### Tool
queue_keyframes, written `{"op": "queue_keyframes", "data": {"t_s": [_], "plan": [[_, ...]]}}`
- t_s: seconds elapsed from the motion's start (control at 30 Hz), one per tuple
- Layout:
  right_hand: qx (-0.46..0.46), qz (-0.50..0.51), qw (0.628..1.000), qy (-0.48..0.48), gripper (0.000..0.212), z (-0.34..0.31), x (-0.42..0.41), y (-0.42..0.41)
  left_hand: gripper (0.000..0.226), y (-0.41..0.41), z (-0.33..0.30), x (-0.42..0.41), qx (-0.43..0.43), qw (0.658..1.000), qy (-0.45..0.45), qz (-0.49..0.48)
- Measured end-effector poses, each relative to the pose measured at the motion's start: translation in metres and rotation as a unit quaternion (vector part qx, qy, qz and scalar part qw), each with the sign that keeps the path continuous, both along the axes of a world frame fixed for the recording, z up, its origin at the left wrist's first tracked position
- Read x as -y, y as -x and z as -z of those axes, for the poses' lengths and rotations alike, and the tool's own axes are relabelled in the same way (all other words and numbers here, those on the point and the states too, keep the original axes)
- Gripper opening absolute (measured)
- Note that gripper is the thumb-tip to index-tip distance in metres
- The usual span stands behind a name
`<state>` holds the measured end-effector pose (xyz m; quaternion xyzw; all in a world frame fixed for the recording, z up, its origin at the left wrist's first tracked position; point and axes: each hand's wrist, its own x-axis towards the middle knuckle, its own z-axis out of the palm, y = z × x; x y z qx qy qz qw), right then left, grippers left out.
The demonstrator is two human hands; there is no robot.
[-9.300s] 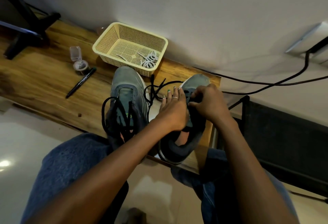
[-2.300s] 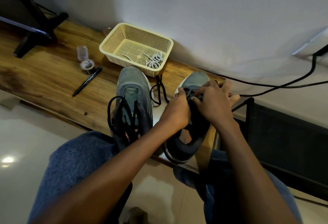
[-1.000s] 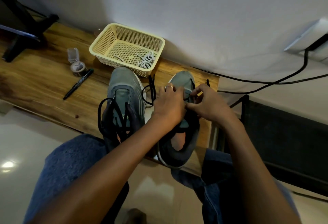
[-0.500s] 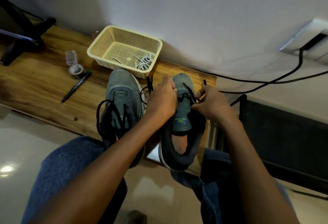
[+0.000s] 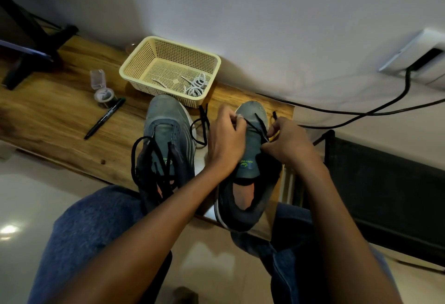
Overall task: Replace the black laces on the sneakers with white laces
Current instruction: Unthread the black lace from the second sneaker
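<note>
Since half a second ago the black lace (image 5: 258, 124) has come further out of the right sneaker (image 5: 250, 159), whose tongue now shows. Left hand (image 5: 226, 140) and right hand (image 5: 286, 142) each pinch the lace with curled fingers; it runs slantwise between them across the toe end. Both sneakers lie on the surface (image 5: 60, 121), toes toward the wall, long axes front to back. White laces (image 5: 196, 86) lie in the basket (image 5: 147, 51) beyond.

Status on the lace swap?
Early. Both hands, left hand and right hand, pinch the black lace on the right grey sneaker, mostly unthreaded. Left grey sneaker keeps loosened laces. Coiled white laces wait in the cream plastic basket.
</note>
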<state>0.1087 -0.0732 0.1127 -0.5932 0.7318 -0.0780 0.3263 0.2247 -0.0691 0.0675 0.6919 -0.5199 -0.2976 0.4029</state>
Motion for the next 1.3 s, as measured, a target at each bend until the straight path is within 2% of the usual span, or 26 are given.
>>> {"op": "queue_keyframes", "data": {"t_s": [0.03,0.1,0.13,0.2,0.27,0.4,0.53,0.6,0.67,0.77,0.8,0.83,0.9,1.0,1.1,1.17,1.3], "plan": [[0.0,0.001,1.0,-0.002,0.021,0.0,0.0,0.0,0.009,0.001,0.001,0.001,-0.029,0.999,-0.017,-0.025],[-0.005,-0.004,1.0,-0.004,0.022,-0.001,0.0,0.0,0.007,0.001,0.001,0.003,-0.028,0.999,-0.035,-0.023],[-0.01,-0.009,1.0,-0.002,0.023,-0.001,0.0,-0.001,0.01,0.0,0.0,0.003,-0.015,0.999,-0.038,0.004],[-0.017,-0.019,1.0,0.001,0.024,-0.001,-0.001,-0.002,0.03,-0.001,-0.001,0.003,0.024,0.995,-0.052,0.075],[-0.02,-0.026,0.999,0.0,0.023,-0.001,-0.001,-0.003,0.04,-0.002,-0.001,0.002,0.093,0.985,-0.055,0.131],[-0.025,-0.032,0.999,0.0,0.023,-0.001,-0.002,-0.005,0.018,-0.004,-0.005,-0.001,0.205,0.97,0.006,0.131],[-0.021,-0.024,0.999,-0.001,0.025,-0.003,-0.002,-0.004,0.025,-0.002,-0.011,0.0,0.259,0.956,0.047,0.127],[-0.011,-0.012,1.0,0.0,0.025,-0.004,-0.002,-0.002,0.028,-0.003,-0.013,0.002,0.233,0.965,0.053,0.108],[-0.004,-0.002,1.0,0.001,0.025,-0.004,-0.002,-0.002,0.026,-0.007,-0.015,0.005,0.171,0.982,0.05,0.062],[0.008,0.006,1.0,-0.002,0.023,-0.002,-0.001,-0.004,0.022,-0.01,-0.016,0.009,-0.024,0.999,-0.018,-0.026],[0.01,0.005,1.0,-0.003,0.022,-0.002,-0.001,-0.005,0.02,-0.01,-0.016,0.008,-0.076,0.996,-0.041,-0.036],[0.01,0.002,1.0,-0.002,0.021,-0.001,-0.001,-0.007,0.019,-0.009,-0.016,0.008,-0.092,0.994,-0.048,-0.027],[0.012,-0.003,1.0,0.003,0.019,0.0,-0.001,-0.008,0.018,-0.008,-0.014,0.007,-0.039,0.998,-0.043,0.039],[0.007,-0.008,1.0,0.008,0.016,0.001,0.0,-0.006,0.026,-0.007,-0.012,0.005,0.128,0.98,-0.081,0.131],[-0.002,-0.009,1.0,0.009,0.014,0.002,0.001,-0.006,0.028,-0.01,-0.011,0.003,0.245,0.955,-0.064,0.153],[-0.004,-0.007,1.0,0.006,0.016,0.001,0.0,-0.006,0.024,-0.012,-0.01,0.004,0.278,0.947,-0.04,0.158],[0.003,0.005,1.0,0.003,0.017,0.0,0.0,-0.005,0.019,-0.017,-0.017,0.007,0.246,0.961,0.011,0.128]]}}
